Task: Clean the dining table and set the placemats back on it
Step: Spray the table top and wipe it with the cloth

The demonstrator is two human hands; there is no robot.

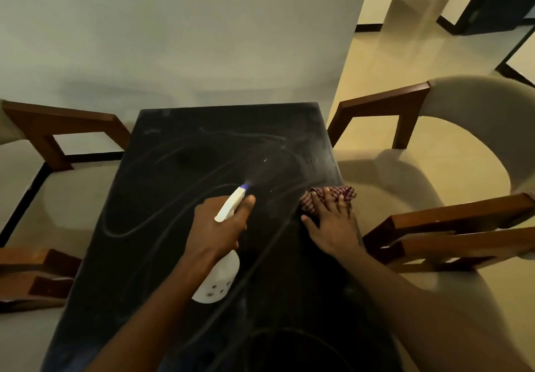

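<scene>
A black dining table [179,198] fills the middle of the view, its top marked with curved wipe streaks. My left hand [215,225] grips a white spray bottle [223,276] with a blue nozzle tip, held over the table and pointing away from me; a faint mist hangs in front of the nozzle. My right hand [330,224] rests with spread fingers on a red-and-white checked cloth [324,196] at the table's right edge. No placemats are in view.
Wooden-armed chairs with beige seats flank the table: one at the far left [58,128], one at the near left [34,279], one at the right [451,151] and another at the near right [451,238]. A grey wall stands behind the table; tiled floor stretches away at the right.
</scene>
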